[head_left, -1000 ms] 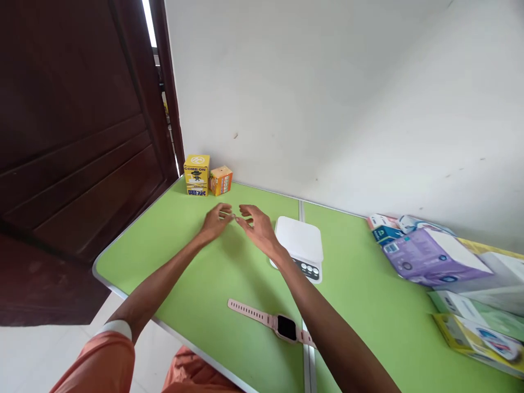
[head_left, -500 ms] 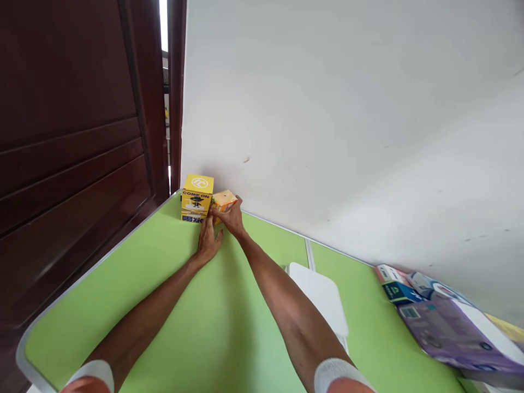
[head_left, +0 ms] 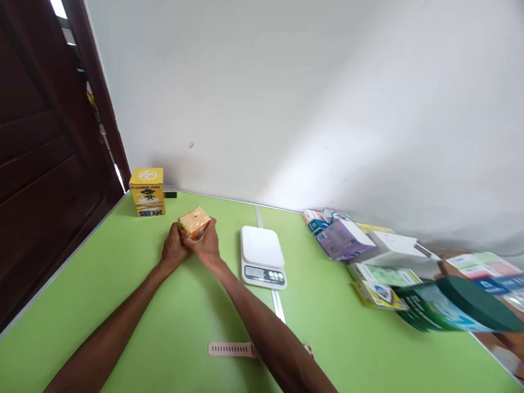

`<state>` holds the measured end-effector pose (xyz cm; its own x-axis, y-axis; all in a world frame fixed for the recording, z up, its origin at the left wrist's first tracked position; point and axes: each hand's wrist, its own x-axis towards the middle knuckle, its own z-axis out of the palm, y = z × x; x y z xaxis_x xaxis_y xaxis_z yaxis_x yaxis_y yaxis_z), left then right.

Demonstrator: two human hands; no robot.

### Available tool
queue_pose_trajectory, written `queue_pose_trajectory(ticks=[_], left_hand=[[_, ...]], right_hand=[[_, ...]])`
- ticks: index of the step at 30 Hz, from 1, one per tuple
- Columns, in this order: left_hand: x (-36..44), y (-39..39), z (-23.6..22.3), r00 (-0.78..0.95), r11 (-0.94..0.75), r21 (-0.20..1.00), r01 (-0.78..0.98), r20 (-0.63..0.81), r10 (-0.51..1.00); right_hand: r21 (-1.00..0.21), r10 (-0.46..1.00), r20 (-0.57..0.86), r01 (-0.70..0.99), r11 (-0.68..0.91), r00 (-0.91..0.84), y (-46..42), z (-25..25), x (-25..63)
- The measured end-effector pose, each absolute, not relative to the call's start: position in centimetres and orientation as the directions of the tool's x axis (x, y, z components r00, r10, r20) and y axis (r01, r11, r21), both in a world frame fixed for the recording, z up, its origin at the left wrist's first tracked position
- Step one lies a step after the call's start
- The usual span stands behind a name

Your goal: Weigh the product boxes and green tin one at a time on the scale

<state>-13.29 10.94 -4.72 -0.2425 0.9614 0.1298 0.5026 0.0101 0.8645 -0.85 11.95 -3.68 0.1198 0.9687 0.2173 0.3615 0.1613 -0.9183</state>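
Green table [head_left: 335, 344], boxy orange pack [head_left: 195, 222], pale-topped

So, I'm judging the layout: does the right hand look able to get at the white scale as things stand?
Probably yes: the right hand is near the white scale, with only green tabletop visible between them, though it and the left hand both hold the orange box.
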Motion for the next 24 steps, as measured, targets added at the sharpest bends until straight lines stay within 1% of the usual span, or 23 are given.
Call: queue_pose_trajectory(ticks=[3, 7, 9, 11, 13, 15, 18, 21, 24], left_hand=[[-12.9, 6.6, -3.9, -0.243, 0.046, 0.842, 0.537, 0.103, 0.964], [-12.1, 1.4, -2.8, -0.276, 0.081, 0.868, 0.490, 0.067, 0.959], [-11.5, -0.2, -2.0, -0.275, 0.070, 0.880, 0.470, 0.070, 0.959], [-10.5, -0.6, -0.9, -0.238, 0.019, 0.886, 0.464, 0.105, 0.966], [-9.0, 0.0, 0.6, -0.151, -0.071, 0.878, 0.473, 0.161, 0.975], [-6.9, 1.7, 2.0, -0.003, -0.194, 0.861, 0.470, 0.221, 0.975], [-2.9, 5.2, 3.2, 0.245, -0.363, 0.854, 0.372, 0.287, 0.926], [1.2, 8.5, 3.1, 0.375, -0.422, 0.860, 0.285, 0.306, 0.875], [3.8, 10.5, 2.4, 0.441, -0.432, 0.861, 0.268, 0.289, 0.850]], right_hand=[[-0.929, 0.968, 0.223, 0.327, 0.174, 0.117, 7.7, -4.8, -0.1], [-0.921, 0.970, 0.236, 0.332, 0.205, 0.054, 3.1, -5.6, 1.1], [-0.920, 0.969, 0.242, 0.328, 0.214, 0.048, 1.6, -5.1, 2.0], [-0.915, 0.959, 0.278, 0.321, 0.244, 0.063, 0.8, -3.9, 3.5], [-0.898, 0.935, 0.343, 0.324, 0.298, 0.091, 0.6, -2.3, 5.6], [-0.874, 0.905, 0.399, 0.357, 0.328, 0.145, 0.9, -0.7, 8.5], [-0.842, 0.854, 0.447, 0.446, 0.302, 0.266, 1.8, 0.7, 13.3], [-0.795, 0.800, 0.506, 0.533, 0.289, 0.322, 3.0, 0.6, 17.6], [-0.757, 0.780, 0.543, 0.583, 0.293, 0.313, 4.1, -0.4, 20.4]])
